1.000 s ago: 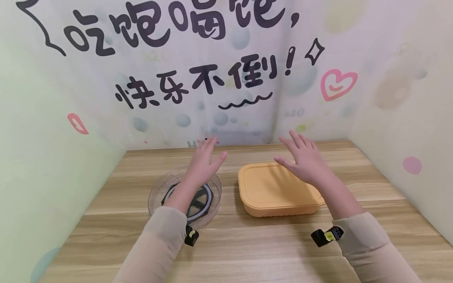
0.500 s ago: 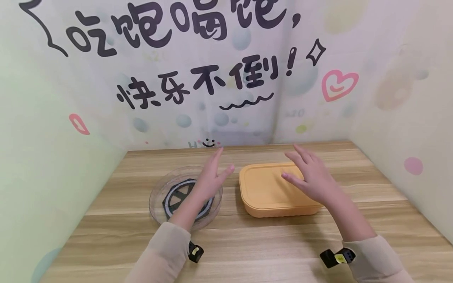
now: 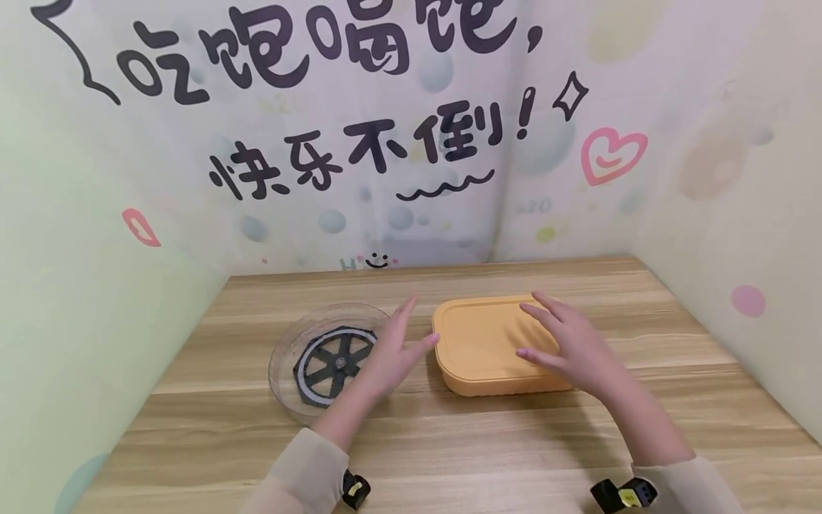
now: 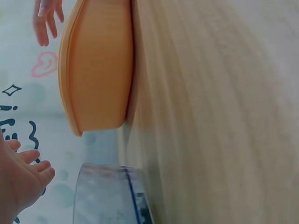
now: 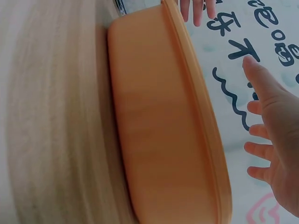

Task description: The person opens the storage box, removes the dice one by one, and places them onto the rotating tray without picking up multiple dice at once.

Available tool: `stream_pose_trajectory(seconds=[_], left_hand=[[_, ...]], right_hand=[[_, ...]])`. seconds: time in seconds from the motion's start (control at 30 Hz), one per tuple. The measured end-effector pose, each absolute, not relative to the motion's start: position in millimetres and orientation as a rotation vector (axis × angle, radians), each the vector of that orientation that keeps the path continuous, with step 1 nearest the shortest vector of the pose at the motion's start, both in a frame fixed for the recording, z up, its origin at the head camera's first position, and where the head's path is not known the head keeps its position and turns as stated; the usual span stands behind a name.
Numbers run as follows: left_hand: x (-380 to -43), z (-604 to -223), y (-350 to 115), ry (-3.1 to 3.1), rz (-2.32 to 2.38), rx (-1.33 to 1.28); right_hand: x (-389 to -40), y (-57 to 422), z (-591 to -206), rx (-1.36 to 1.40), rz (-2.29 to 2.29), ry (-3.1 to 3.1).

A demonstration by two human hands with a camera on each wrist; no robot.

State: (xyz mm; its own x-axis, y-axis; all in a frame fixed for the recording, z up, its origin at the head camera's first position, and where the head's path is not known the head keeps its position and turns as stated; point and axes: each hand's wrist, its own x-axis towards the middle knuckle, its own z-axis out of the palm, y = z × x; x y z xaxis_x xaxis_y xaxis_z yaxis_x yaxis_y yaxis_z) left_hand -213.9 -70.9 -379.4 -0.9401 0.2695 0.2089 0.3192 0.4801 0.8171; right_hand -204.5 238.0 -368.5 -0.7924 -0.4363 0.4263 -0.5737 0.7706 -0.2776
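An orange lidded food container (image 3: 491, 339) lies on the wooden table, its lid on. Near its left end hovers my left hand (image 3: 393, 357), fingers spread and holding nothing; it partly covers the clear round dish beneath. My right hand (image 3: 578, 350) is over the container's right end, fingers parted and slightly bent, with nothing in it. In the right wrist view the container's side (image 5: 163, 116) stands apart from the right hand (image 5: 280, 140). The left wrist view also has a gap between the left hand (image 4: 23, 177) and the container (image 4: 98, 70).
Left of the container sits a clear round dish (image 3: 289, 343) with a dark spoked wheel-like piece (image 3: 340, 363) inside. Behind the wooden table (image 3: 449, 457) rises a printed wall sheet (image 3: 437, 228). More pale walls stand at both sides.
Both hands have come lower and nearer to me. The left has also shifted right, towards the container's left end, uncovering more of the dish. The container and dish stay in place.
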Motion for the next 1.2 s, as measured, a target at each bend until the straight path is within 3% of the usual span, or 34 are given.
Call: stream_pose_trajectory(seconds=[1.2], left_hand=[[-201, -415, -54, -2.789, -1.548, -0.648]], right_hand=[[-196, 250, -402, 0.975, 0.426, -2.618]])
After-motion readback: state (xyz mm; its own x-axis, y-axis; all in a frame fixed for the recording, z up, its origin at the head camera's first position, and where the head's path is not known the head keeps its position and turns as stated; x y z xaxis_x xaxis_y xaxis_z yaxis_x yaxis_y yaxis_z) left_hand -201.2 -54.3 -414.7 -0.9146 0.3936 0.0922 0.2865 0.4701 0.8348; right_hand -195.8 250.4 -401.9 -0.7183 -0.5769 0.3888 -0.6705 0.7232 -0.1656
